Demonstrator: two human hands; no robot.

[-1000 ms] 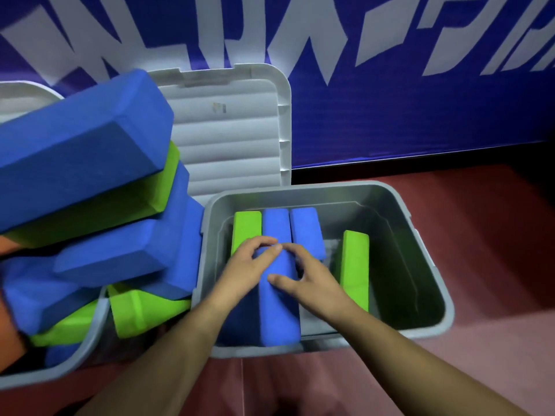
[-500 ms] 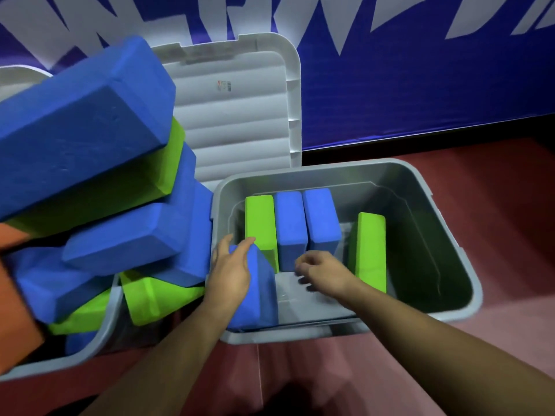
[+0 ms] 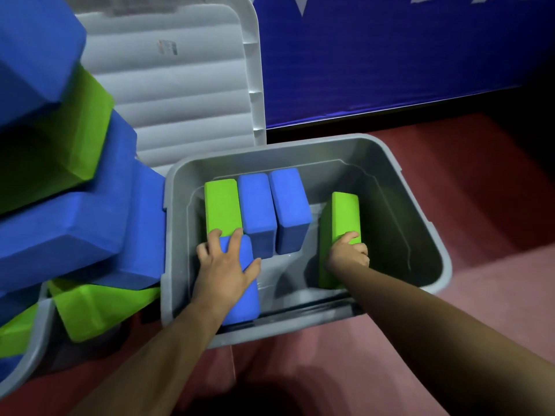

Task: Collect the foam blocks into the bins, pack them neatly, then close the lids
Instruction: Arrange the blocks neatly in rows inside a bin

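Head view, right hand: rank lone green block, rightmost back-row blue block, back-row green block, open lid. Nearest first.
1. Lone green block: right side of the bin, gripped by the right hand.
2. Rightmost blue block: back row, left of the hand.
3. Back-row green block: left end of that row.
4. Open lid: behind the bin, upper left.

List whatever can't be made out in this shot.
Head view:
- left bin: cut by frame edge; piled blocks hide its inside.
- near blue block: left hand covers its far end.
- lone green block: right hand hides its near top.
- lid sticker: blurred, unreadable.
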